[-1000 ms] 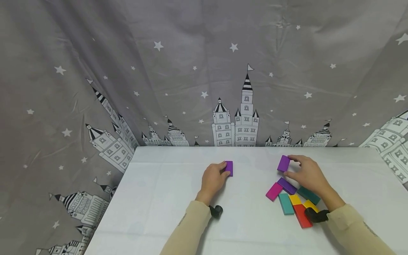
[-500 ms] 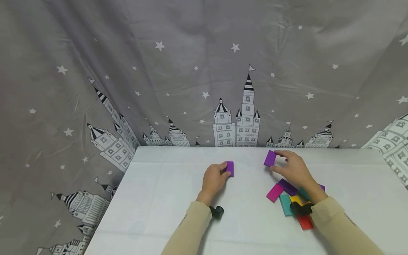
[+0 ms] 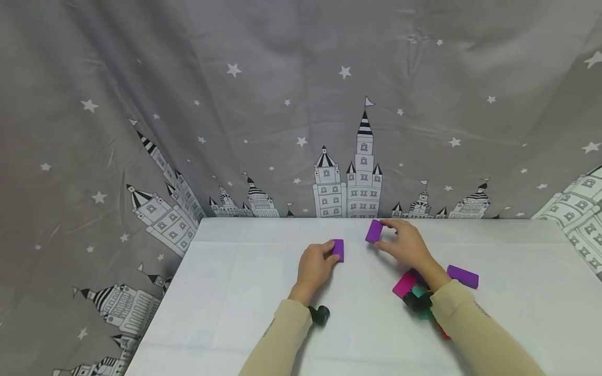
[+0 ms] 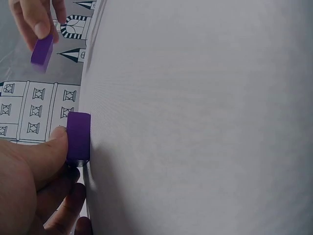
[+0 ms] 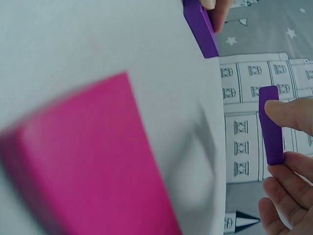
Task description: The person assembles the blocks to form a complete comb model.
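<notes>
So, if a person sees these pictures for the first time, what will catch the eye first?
Probably the two purple blocks near the table's far edge: the left hand steadies one purple block upright on the white table, and the right hand pinches a second purple block in the air beside it. Behind the right wrist lies a small heap of coloured blocks.

We see a makeshift tabletop recording corner, likely in a home: beyond our hands a grey curtain printed with white stars and castles hangs as a backdrop, and beneath our hands lies a plain white table bearing coloured toy blocks.
</notes>
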`<state>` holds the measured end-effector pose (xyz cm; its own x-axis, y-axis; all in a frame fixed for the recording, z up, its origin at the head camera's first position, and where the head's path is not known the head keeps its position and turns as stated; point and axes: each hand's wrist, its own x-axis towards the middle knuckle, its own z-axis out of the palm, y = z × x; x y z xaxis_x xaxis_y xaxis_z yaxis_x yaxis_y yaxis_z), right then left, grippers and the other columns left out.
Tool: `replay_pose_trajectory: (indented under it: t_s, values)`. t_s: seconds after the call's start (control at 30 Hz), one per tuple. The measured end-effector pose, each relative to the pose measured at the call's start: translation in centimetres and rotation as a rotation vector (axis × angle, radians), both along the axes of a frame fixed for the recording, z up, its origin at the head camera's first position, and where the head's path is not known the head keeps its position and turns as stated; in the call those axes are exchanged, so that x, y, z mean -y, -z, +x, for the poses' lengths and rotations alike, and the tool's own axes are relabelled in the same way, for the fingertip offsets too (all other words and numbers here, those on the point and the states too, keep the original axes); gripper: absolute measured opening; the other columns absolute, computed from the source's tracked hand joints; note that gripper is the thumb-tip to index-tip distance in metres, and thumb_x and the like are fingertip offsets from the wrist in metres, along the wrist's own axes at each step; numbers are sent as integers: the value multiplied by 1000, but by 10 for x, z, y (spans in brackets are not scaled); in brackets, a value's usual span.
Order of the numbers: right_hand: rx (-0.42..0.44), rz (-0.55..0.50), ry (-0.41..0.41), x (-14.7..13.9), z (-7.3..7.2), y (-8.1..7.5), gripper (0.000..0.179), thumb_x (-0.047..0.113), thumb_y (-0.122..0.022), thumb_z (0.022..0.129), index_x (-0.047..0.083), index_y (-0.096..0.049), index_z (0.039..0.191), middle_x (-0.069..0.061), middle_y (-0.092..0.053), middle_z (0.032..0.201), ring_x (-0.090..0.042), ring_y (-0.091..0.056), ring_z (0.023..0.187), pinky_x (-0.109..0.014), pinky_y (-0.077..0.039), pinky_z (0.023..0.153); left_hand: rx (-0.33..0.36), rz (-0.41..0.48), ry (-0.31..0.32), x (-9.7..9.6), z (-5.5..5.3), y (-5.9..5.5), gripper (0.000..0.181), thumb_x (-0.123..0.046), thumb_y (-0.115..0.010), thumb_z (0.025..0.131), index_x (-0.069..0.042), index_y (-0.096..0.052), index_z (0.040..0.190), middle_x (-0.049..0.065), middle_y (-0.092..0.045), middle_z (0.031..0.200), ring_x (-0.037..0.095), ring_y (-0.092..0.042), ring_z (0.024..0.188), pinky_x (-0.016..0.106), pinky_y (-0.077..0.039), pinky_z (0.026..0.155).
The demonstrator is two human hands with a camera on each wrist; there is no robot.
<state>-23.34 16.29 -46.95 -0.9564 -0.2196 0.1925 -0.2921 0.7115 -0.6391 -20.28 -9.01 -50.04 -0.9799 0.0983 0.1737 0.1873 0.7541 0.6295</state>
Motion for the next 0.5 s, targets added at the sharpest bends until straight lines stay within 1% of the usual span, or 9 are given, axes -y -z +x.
replay_pose_trajectory:
  t_s: [0.17, 0.33, 0.5]
  values:
    - [-1, -8, -10, 12, -8, 1, 61, 22, -79, 82, -4, -59, 135, -25, -62, 132, -44, -59, 116, -58, -50, 97, -4, -6, -10, 0, 0, 1, 39, -19, -75, 91, -6, -69, 128, 12, -69, 126, 34, -63, 117, 48, -50, 102]
    - [1, -12, -16, 21, -17, 7, 63, 22, -81, 81, -3, -60, 135, -24, -62, 131, -43, -60, 115, -57, -50, 97, 0, 3, -7, 0, -1, 1, 39, -19, -75, 91, -6, -68, 128, 13, -69, 126, 34, -63, 117, 47, -49, 103]
    - [18, -18, -37, 27, -23, 11, 64, 20, -82, 80, -3, -60, 135, -24, -61, 133, -44, -59, 118, -57, -49, 100, 8, 12, 0, 0, -2, 1, 40, -20, -74, 92, -7, -67, 129, 13, -68, 127, 34, -63, 118, 47, -49, 104]
